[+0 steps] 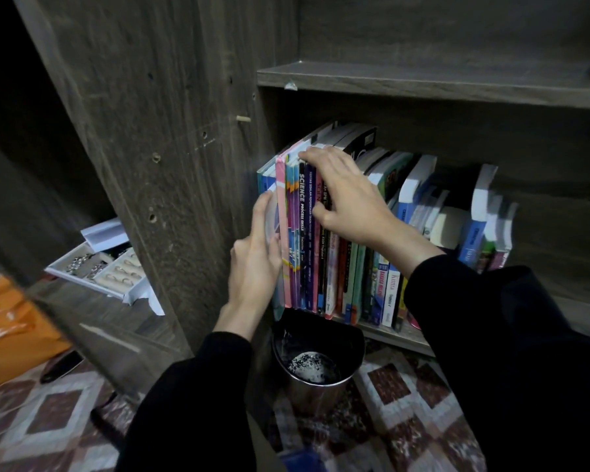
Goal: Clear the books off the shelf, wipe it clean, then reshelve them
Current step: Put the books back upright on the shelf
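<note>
A row of upright books (302,233) fills the left part of the lower shelf (395,332) of a dark wooden bookcase. My left hand (256,260) lies flat, fingers straight, against the left face of the leftmost books. My right hand (344,195) reaches over the tops of the spines, fingers curled on the top edges and thumb pressing the spines. More books (413,195) lean to the right of that hand, and a small group (487,226) leans further right.
A black bin with a metal body (317,359) stands on the patterned floor directly below the books. The upper shelf board (423,83) runs above. Left of the bookcase side panel lie a white tray of small items (99,267) and an orange bag (11,332).
</note>
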### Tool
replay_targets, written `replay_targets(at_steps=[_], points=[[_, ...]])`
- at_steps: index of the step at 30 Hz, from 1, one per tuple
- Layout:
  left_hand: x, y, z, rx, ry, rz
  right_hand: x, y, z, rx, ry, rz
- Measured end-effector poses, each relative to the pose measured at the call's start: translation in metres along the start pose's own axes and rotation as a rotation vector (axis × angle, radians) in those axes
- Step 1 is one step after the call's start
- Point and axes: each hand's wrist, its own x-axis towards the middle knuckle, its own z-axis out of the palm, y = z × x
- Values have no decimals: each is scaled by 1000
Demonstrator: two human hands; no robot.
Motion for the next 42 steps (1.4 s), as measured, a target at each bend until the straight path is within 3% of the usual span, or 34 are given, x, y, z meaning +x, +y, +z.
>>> replay_targets(at_steps=[12,16,19,22,27,29,42], points=[[-33,84,-69,144,-67,-8,1,-2,-3,-5,-40,-6],[-39,117,-88,188,-186,-31,2,-4,-16,223,-137,22],[-45,131,-98,203,-325,-33,-15,-1,-33,365,22,118],[-48,140,-96,202,-450,-43,-43,10,-42,216,199,136],[-50,136,-76,157,-562,-91,-60,34,-31,-110,-161,64],[-48,135,-70,151,-562,-76,-61,38,-30,-199,-205,22],[-20,131,-89,258,-517,-97,-68,51,-29,-211,-88,1]])
